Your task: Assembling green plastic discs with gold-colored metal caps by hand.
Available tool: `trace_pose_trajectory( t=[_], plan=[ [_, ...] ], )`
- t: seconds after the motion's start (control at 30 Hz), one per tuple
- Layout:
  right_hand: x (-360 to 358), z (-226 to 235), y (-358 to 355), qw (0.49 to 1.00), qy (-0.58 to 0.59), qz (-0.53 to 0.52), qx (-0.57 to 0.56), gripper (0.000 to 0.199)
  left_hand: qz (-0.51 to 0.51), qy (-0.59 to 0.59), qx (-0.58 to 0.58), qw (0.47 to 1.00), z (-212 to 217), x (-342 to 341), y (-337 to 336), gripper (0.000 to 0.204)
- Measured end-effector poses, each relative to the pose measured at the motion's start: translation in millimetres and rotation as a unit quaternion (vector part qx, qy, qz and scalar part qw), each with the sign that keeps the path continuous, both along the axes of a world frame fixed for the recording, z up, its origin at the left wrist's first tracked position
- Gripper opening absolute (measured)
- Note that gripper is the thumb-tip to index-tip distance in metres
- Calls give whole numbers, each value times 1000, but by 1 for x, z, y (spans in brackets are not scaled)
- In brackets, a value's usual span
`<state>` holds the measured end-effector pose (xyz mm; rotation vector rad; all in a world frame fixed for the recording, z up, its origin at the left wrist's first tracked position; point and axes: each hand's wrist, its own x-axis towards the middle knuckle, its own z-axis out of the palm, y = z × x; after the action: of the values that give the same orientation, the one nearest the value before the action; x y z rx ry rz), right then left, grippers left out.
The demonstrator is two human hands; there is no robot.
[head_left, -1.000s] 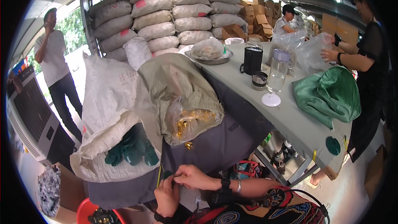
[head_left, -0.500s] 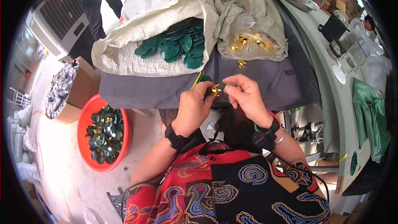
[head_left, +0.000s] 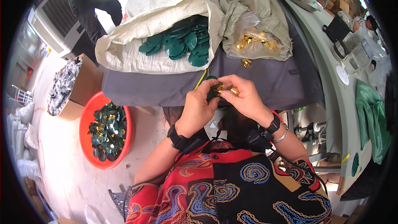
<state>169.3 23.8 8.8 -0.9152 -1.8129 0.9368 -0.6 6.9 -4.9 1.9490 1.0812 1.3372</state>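
Observation:
My left hand (head_left: pixel 195 110) grips a dark green disc (head_left: pixel 212 93) at its edge, above the front edge of the cloth-covered table. A small gold flower-like piece (head_left: pixel 220 88) is against the disc, and the fingertips of my right hand (head_left: pixel 248 101) pinch it there. Another gold piece (head_left: pixel 235 91) shows between the right fingers. Just beyond my left fingers, part of a second green surface (head_left: pixel 211 77) is visible. A white woven sack (head_left: pixel 120 56) lies open with many green discs (head_left: pixel 176 46). Beside it, a grey-green sack (head_left: pixel 275 25) holds gold pieces (head_left: pixel 255 41) in clear plastic.
One gold piece (head_left: pixel 246 62) lies on the dark tablecloth (head_left: pixel 166 87). An orange-red basin (head_left: pixel 131 130) with green-and-gold pieces stands on the floor at left, near a cardboard box (head_left: pixel 87 81). A pale counter (head_left: pixel 327 70) with jars runs along the right. Another person (head_left: pixel 93 8) stands at far left.
My right hand has moved left to meet my left hand, and its fingertips now press on the gold piece. The standing person at far left has shifted.

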Motion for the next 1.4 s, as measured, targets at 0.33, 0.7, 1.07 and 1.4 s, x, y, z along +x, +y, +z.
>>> trace_pose_trajectory(
  t=[0.33,0.7,1.07,1.4],
  plan=[
    [-14,14,2,980,-123,52,151,26,-11,19,1,1000,16,-21,-10,69],
    [24,6,17,907,247,36,-339,18,414,-225,-98,877,-14,-261,-5,34],
    [44,-3,26,939,202,33,-276,25,260,90,61,960,-12,-128,70,25],
    [65,6,-4,948,108,-112,-279,33,316,288,-62,902,-28,-113,200,39]
  ],
)
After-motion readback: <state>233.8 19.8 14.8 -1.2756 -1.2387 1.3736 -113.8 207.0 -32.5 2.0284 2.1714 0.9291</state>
